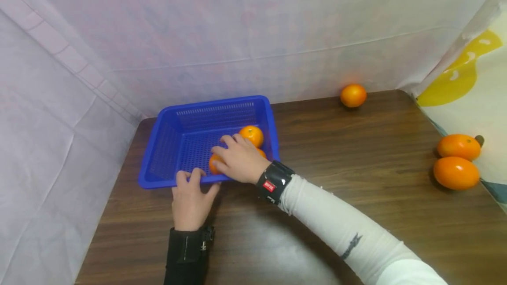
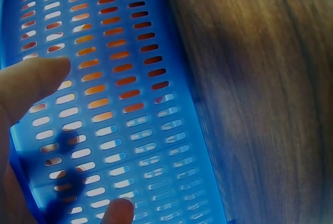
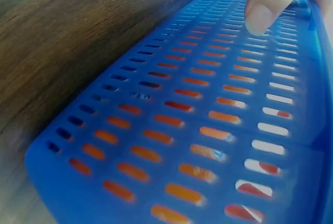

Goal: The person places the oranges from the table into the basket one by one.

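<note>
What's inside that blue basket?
Three orange fruits show: one mostly visible, two partly covered by the right hand. Anything else beneath that hand can't be seen.

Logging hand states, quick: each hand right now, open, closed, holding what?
Left hand: closed, holding the blue basket by its rim.
Right hand: over an orange in the basket; grip cannot be told.

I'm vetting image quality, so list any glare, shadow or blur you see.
Head view: pale glare on the table near the bottom, a small bright glint on the nearest loose orange; left wrist view: a shadowy patch darkening the basket wall; right wrist view: wood grain soft and blurry.
</note>
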Motion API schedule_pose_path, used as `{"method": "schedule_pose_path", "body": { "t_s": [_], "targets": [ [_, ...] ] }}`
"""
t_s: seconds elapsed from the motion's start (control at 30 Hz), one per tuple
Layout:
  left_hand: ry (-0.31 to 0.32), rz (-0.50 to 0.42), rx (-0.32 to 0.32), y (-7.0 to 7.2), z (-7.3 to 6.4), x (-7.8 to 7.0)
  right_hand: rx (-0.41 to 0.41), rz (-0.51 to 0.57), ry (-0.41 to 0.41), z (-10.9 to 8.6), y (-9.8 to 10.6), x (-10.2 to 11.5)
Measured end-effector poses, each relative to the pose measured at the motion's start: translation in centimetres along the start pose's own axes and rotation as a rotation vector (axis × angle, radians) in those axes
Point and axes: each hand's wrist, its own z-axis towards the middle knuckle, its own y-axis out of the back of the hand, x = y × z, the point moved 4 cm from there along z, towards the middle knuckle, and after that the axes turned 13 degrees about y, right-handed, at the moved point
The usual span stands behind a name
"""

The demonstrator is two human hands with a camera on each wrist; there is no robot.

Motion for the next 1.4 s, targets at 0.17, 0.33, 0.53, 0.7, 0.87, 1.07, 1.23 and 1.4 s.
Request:
{"method": "schedule_pose_path", "body": {
  "t_s": [0.17,0.33,0.53,0.7,0.87,1.07,1.23,1.4],
  "targets": [
    [-0.001,0.001,0.004,0.0,0.0,0.0,-0.061,-0.016,0.017,-1.1,0.7,0.1],
    [-0.004,0.001,0.002,0.1,0.0,-0.1,-0.094,-0.025,0.010,-2.5,1.6,-0.1],
    [0.007,0.005,0.006,0.4,0.2,0.1,-0.136,-0.044,0.010,-3.9,2.6,-0.6],
    [0.016,0.009,0.020,0.4,0.3,0.2,-0.162,-0.050,0.003,-4.5,2.5,-1.1],
    [0.027,0.005,0.033,0.5,0.2,0.3,-0.159,-0.068,-0.012,-5.4,2.3,-1.4],
    [0.034,-0.003,0.027,0.5,0.2,0.5,-0.208,-0.071,-0.029,-6.6,2.8,-2.2],
    [0.026,-0.002,0.025,0.5,0.3,0.7,-0.225,-0.078,-0.063,-7.9,2.8,-3.1],
    [0.042,0.004,0.037,0.5,0.4,0.9,-0.235,-0.079,-0.093,-8.9,2.6,-4.0]
  ]
}}
